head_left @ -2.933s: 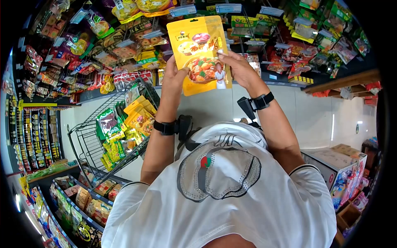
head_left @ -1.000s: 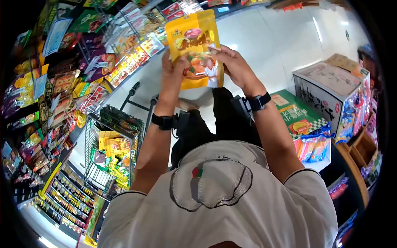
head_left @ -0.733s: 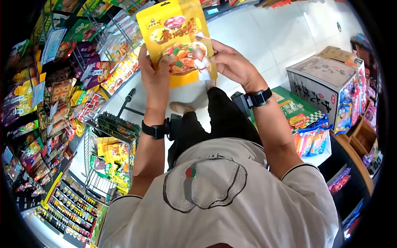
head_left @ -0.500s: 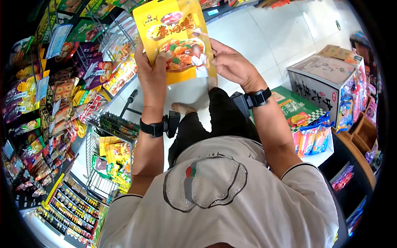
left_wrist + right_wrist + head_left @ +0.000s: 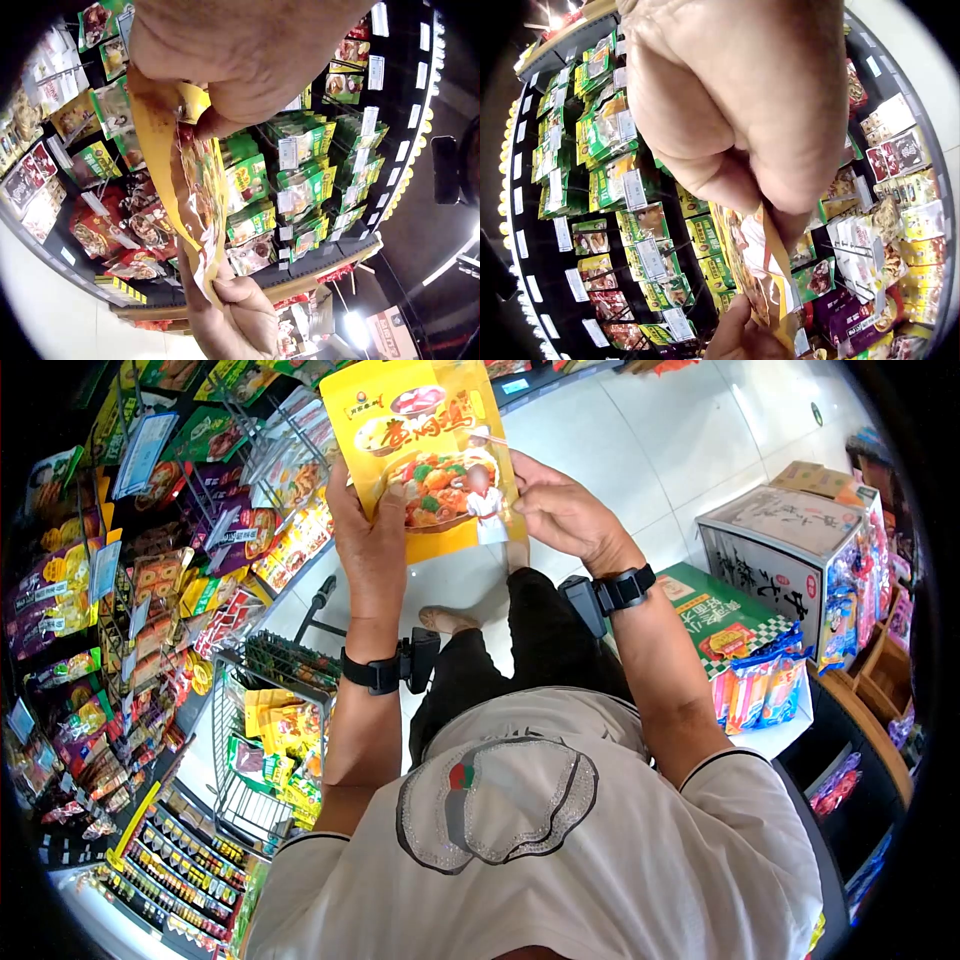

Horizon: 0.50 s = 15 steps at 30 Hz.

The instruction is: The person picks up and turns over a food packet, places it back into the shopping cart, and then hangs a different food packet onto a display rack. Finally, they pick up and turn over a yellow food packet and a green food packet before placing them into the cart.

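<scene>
The left hand (image 5: 370, 530) and right hand (image 5: 570, 512), fingers curled, pinch opposite edges of a flat yellow printed food pouch (image 5: 425, 460). It is above the black trousers (image 5: 520, 630), well apart from the black wire shopping cart (image 5: 232, 760).

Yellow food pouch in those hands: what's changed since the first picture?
The person has turned right: the hanging packets, ahead before, now lie mostly left. In the head view, the yellow food pouch has shifted up and left. The left hand and right hand still hold it.
</scene>
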{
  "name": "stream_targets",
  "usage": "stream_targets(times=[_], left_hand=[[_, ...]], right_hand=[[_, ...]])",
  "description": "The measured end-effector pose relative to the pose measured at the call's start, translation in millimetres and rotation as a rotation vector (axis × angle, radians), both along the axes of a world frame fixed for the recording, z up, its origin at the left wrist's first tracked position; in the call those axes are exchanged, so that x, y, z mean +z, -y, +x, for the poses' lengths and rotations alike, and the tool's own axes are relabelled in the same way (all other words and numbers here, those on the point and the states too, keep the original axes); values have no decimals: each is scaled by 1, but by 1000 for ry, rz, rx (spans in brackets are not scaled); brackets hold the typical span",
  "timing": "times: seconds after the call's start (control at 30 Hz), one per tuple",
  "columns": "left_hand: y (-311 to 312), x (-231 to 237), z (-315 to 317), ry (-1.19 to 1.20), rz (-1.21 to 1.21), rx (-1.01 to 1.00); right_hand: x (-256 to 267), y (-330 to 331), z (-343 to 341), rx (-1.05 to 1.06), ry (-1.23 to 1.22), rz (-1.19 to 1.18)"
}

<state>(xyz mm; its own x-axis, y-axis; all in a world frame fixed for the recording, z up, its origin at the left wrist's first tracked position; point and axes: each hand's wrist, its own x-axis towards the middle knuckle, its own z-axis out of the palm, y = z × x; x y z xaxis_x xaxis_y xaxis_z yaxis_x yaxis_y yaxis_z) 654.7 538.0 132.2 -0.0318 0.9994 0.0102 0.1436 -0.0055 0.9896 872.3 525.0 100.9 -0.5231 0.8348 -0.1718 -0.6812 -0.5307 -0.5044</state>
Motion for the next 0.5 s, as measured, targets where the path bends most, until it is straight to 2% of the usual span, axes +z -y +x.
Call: stream_targets(times=[0.5], left_hand=[[-9, -13, 13, -51, 1, 18]], right_hand=[[-27, -15, 10, -9, 17, -60]])
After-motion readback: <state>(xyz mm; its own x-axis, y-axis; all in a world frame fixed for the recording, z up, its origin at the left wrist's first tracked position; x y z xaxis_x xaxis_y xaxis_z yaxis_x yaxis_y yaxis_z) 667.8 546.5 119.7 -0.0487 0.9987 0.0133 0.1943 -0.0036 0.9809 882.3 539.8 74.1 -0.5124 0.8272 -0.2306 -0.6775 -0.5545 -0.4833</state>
